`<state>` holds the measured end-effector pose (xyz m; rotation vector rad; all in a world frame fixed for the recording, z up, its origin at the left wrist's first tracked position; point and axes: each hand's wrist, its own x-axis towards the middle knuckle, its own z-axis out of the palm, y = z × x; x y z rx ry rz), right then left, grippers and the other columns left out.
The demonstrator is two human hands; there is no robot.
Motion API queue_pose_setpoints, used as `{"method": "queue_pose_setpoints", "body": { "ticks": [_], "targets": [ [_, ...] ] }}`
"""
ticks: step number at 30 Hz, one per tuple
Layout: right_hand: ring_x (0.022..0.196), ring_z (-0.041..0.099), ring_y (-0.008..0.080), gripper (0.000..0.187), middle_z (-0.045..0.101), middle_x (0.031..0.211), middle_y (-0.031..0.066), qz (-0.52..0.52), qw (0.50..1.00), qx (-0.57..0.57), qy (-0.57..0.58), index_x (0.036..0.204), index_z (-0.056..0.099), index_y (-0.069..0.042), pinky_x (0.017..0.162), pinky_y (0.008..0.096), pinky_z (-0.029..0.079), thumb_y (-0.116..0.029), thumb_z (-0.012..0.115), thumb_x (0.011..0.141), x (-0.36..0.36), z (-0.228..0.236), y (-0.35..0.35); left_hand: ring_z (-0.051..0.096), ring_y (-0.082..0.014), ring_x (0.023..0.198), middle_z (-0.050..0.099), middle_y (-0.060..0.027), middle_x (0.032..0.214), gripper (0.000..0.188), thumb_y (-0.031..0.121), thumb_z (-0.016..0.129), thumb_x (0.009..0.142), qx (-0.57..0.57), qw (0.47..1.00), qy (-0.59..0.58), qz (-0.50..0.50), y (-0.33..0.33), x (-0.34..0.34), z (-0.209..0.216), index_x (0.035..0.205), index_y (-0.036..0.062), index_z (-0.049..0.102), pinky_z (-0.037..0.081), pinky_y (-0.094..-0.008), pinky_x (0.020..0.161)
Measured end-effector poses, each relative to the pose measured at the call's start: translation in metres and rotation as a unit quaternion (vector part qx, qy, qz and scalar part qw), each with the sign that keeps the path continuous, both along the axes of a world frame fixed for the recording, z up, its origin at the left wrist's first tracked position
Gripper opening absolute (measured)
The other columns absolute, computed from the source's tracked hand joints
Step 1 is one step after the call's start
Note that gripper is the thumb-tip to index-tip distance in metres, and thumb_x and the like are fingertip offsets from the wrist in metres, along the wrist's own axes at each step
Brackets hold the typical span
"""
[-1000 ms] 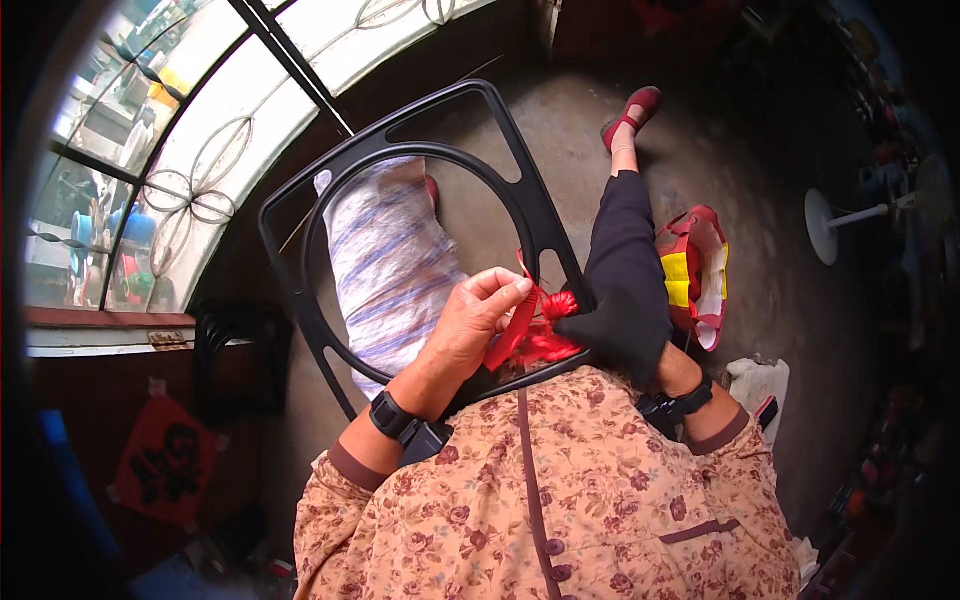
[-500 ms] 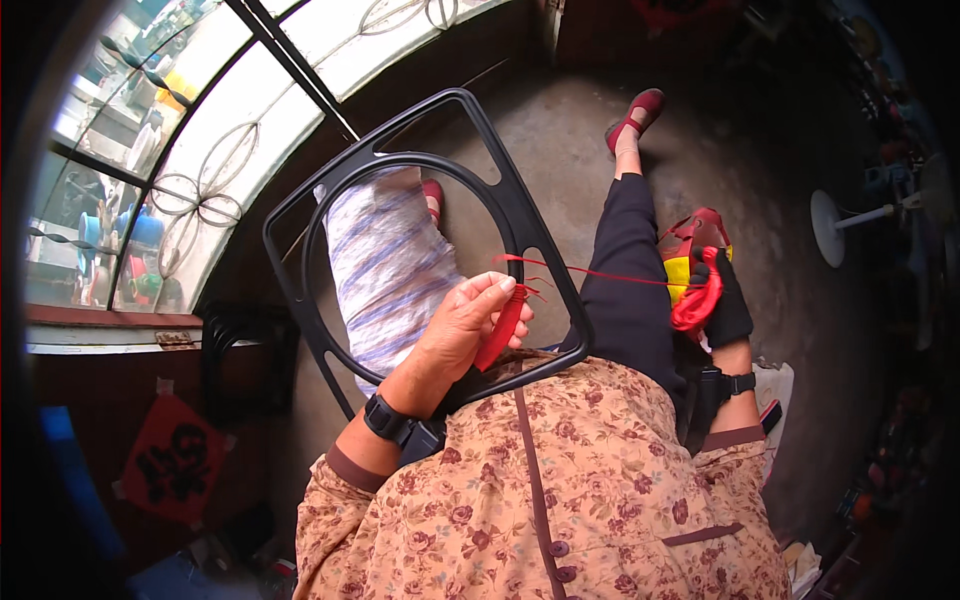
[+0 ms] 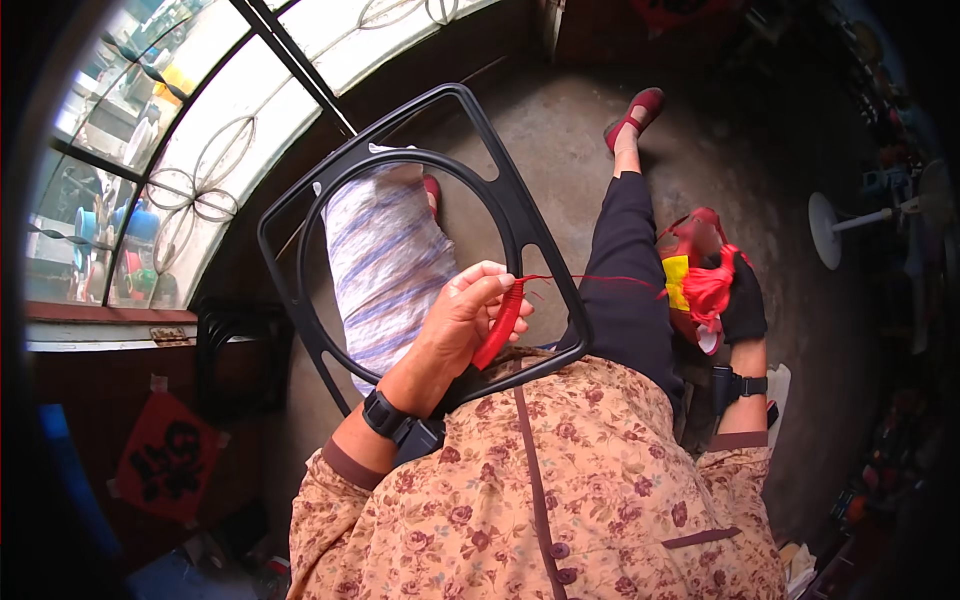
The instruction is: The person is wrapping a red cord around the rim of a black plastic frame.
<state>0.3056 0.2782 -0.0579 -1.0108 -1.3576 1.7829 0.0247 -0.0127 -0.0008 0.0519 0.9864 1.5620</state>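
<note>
A black frame [image 3: 462, 104], a rounded rectangle with a ring inside, lies tilted across my lap. Red cord [image 3: 497, 340] is wound closely round the part of the ring nearest me. My bare left hand [image 3: 468, 312] pinches the ring at the upper end of this winding, thumb on top. From there a thin red strand [image 3: 610, 278] runs across my right thigh. At its other end my right hand [image 3: 745, 300], in a black glove, is closed round a loose red cord bundle [image 3: 708, 292]. Its fingertips are partly hidden behind the bundle.
Striped white cloth [image 3: 385, 255] covers my left leg. Beyond the right hand sits a red and yellow item [image 3: 676, 280], partly covered. A barred window [image 3: 190, 190] is at left, with dark frames [image 3: 235, 350] below it. A white round object on a stalk [image 3: 825, 230] stands at right.
My right hand has moved slightly right and down, and the cord bundle looks more spread out. The loose strand near my left thumb has shifted. The frame has moved slightly left.
</note>
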Motion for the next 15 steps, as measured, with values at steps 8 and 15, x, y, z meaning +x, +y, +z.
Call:
{"method": "queue_pose_setpoints", "body": {
  "ticks": [8,15],
  "targets": [
    [0.087,0.061,0.0113,0.027,0.065,0.095,0.0041,0.169,0.968,0.188,0.002,0.107,0.06,-0.001,0.078,0.0236,0.048,-0.008,0.065,0.082,-0.182,0.027,-0.086,0.065,-0.0206,0.063,0.064,-0.0143,0.078,0.012,0.017,0.058,0.088,-0.002,0.997,-0.031,-0.07,-0.001,0.005,0.004,0.091,0.0078,0.052,0.054,-0.0294,0.055],
    [0.101,0.058,0.0204,0.031,0.059,0.107,0.01,0.406,0.908,0.012,0.104,0.115,0.053,-0.001,0.09,0.0323,0.047,-0.02,0.055,0.091,-0.214,0.023,-0.114,0.064,-0.0203,0.066,0.064,-0.0119,0.081,0.02,0.019,0.062,0.087,-0.017,0.995,-0.073,-0.067,-0.004,0.01,0.005,0.1,0.005,0.056,0.054,-0.0286,0.056]
  ]
}}
